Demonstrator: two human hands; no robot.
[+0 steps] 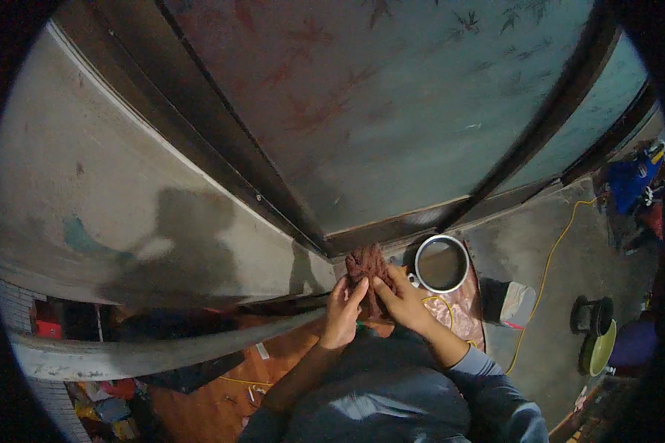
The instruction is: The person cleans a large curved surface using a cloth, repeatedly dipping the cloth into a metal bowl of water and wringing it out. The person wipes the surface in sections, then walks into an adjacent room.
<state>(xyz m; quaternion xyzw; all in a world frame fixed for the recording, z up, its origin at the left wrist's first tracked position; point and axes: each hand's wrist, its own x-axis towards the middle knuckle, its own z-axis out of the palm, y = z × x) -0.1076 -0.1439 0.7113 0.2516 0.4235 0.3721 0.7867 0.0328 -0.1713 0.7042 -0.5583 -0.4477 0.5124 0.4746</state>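
A crumpled reddish-brown cloth [366, 263] is bunched up in front of me, just above my lap. My left hand [343, 313] grips its left side, thumb on top. From the right, my right hand [400, 299] pinches the same cloth, the two thumbs close together. Part of the cloth hangs down between my hands. Just right of my right hand stands a round metal pot [442, 264] with a pale rim and what looks like liquid inside.
A patterned glass panel [399, 122] in a dark frame rises ahead, beside a plaster wall [116, 183]. At right, a yellow cable [548, 260] crosses the concrete floor near a green basin [601, 348] and a dark stool [590, 314]. Orange-brown flooring [199, 410] lies at lower left.
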